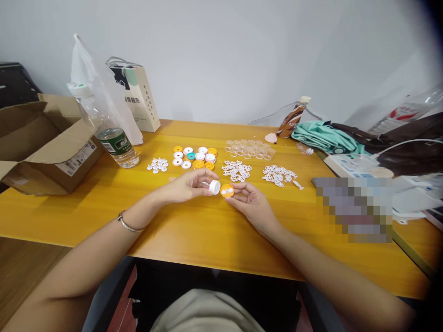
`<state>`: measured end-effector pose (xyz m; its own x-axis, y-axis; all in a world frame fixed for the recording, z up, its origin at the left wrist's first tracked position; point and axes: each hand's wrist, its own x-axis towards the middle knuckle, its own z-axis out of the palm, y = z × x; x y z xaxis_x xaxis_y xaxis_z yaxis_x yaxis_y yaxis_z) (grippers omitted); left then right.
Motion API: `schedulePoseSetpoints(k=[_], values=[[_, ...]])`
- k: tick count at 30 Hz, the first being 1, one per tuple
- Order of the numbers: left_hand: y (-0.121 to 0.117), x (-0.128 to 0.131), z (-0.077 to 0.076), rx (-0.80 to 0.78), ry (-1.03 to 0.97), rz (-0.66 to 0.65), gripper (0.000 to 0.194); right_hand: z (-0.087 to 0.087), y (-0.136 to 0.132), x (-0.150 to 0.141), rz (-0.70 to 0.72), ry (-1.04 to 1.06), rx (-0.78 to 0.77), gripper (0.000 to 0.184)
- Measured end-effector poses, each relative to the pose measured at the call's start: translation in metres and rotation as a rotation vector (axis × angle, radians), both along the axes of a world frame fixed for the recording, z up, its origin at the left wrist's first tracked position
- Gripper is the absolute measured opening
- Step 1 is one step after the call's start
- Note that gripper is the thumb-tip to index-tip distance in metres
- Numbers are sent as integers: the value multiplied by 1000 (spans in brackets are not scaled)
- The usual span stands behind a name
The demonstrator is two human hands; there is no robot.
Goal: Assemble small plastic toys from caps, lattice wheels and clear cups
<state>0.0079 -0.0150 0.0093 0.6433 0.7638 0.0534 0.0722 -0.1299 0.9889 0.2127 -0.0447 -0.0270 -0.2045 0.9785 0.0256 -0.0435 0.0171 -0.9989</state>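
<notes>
My left hand (189, 185) is closed on a small white round cap (215, 186), held just above the yellow table (104, 207). My right hand (249, 199) pinches an orange round disc (227, 190) with two white spots on its face. Cap and disc sit side by side, almost touching, between my hands. A silver bangle (128, 224) circles my left wrist. Behind my hands lie a cluster of orange, white and teal discs (195, 157), a small pile of white parts (158, 164), two heaps of white flat pieces (236, 170) (278, 175), and clear plastic cups (248, 148).
An open cardboard box (44, 143) stands at the left, with a water bottle (112, 131), plastic bag and paper bag (138, 94) behind. A brown drink bottle (292, 119), teal cloth (323, 137), a power strip (349, 163) and cables crowd the right.
</notes>
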Motion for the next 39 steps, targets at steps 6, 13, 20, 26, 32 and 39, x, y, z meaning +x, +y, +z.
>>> schedulePoseSetpoints(k=[6, 13, 20, 26, 32, 39], values=[[0, 1, -3, 3, 11, -10, 25, -2, 0, -1, -5, 8, 17, 32], [0, 1, -3, 25, 18, -36, 26, -1, -1, -1, -14, 12, 29, 31], [0, 0, -3, 83, 38, -42, 26, -1, -2, -2, -18, 0, 33, 31], [-4, 3, -1, 100, 30, -40, 25, -1, -2, -1, -13, -5, 35, 31], [-12, 6, 5, 242, 182, 7, 25, -2, -2, -2, 3, -23, 45, 31], [-25, 12, 6, 609, 441, 130, 26, -4, -3, -3, 34, -21, 42, 29]])
